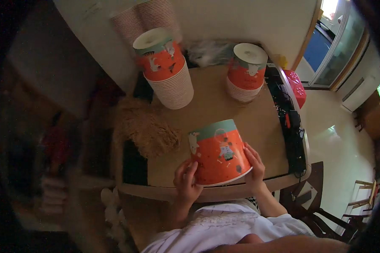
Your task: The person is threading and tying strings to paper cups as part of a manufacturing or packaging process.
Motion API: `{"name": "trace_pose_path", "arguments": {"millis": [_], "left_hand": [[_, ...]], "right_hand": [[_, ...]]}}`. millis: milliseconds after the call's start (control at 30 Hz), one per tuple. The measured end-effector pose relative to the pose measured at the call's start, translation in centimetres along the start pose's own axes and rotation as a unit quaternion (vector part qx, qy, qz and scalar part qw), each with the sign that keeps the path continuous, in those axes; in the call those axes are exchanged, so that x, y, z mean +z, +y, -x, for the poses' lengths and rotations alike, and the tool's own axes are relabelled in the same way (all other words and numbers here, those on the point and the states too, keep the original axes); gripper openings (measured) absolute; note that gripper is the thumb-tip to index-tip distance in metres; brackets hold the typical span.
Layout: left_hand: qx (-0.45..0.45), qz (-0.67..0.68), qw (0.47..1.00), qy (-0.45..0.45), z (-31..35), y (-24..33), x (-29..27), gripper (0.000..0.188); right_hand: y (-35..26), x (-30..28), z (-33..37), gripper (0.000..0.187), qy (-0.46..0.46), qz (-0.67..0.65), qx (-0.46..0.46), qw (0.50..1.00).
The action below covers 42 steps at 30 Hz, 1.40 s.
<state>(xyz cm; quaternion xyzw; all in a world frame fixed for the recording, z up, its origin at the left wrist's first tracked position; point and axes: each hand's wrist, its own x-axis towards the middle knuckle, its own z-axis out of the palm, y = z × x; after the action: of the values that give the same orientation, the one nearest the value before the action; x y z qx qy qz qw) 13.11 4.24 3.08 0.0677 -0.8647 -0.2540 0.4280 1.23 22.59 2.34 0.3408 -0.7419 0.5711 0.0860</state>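
Left hand, right hand, half-curled grip, orange tub held between

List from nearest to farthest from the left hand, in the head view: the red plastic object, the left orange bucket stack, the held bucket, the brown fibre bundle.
1. Held bucket: touching the left hand, at its right.
2. Brown fibre bundle: ahead, slightly left.
3. Left orange bucket stack: beyond the bundle.
4. Red plastic object: far right.

An orange tub hides its inside as a front stack partly covers 2 rear stacks; a red shape blurs.
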Motion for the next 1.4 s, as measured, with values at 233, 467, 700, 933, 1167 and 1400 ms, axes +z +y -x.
{"name": "trace_pose_path", "arguments": {"millis": [233, 467, 700, 933, 1167, 1400], "left_hand": [[0.080, -0.039, 0.993, -0.083, -1.7, 1.8, -0.3, 0.049], [0.094, -0.032, 0.991, -0.087, -2.6, 3.5, 0.5, 0.044], [0.103, -0.039, 0.990, -0.085, -2.6, 3.1, 0.6, 0.040], [0.077, -0.051, 0.984, -0.151, -3.1, 3.1, 0.6, 0.038], [0.086, -0.065, 0.983, -0.150, -2.6, 3.4, 0.6, 0.033], [0.094, -0.040, 0.984, -0.149, -2.3, 3.5, 1.0, 0.031]], "right_hand": [[-0.5, 1.3, 0.5, 0.038, -0.024, -0.070, 0.074, 0.995], [-0.7, 1.4, 0.7, 0.036, 0.001, 0.035, -0.027, 0.999], [-1.3, 1.6, 0.8, 0.038, 0.014, 0.045, -0.019, 0.999], [-2.2, 1.6, 0.8, 0.039, 0.005, 0.054, -0.049, 0.997], [-2.1, 1.9, 1.0, 0.038, -0.004, 0.072, -0.050, 0.996], [-1.8, 1.9, 1.2, 0.039, -0.015, 0.073, -0.057, 0.996]]}}
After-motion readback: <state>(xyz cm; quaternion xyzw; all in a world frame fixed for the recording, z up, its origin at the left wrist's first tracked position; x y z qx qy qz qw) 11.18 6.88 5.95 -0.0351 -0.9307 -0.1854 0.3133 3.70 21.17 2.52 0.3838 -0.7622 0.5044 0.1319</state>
